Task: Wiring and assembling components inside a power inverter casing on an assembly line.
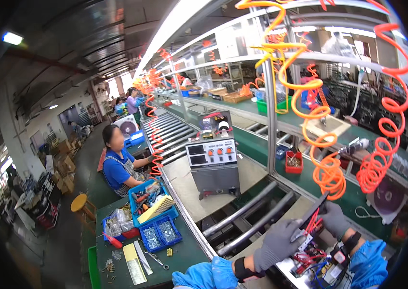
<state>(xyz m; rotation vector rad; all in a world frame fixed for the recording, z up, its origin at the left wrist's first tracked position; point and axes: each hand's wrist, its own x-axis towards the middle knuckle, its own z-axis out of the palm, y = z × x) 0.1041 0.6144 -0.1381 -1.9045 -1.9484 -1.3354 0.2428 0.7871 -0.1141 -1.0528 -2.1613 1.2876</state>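
Observation:
An opened metal machine housing [288,274] lies at the lower right, packed with red, blue and black wiring. A narrow dark panel [317,204] stands tilted at its far side, with red wires [314,222] running down in front of it. My left hand [278,243], in a grey glove, is closed at the near side of the panel, fingertips by the wires and a pale metal part. What it pinches is too small to tell. My right hand [336,220], also gloved, is closed around the panel's right side. Blue sleeve covers and dark wrist bands show on both arms.
A finished-looking machine [213,154] with orange knobs stands on a board on the roller line [242,216]. On the left bench are a tool bin [148,204], blue screw trays [160,234], a wrench [158,255] and a screwdriver [113,240]. Coiled orange hoses [329,176] hang nearby. A co-worker [119,161] sits left.

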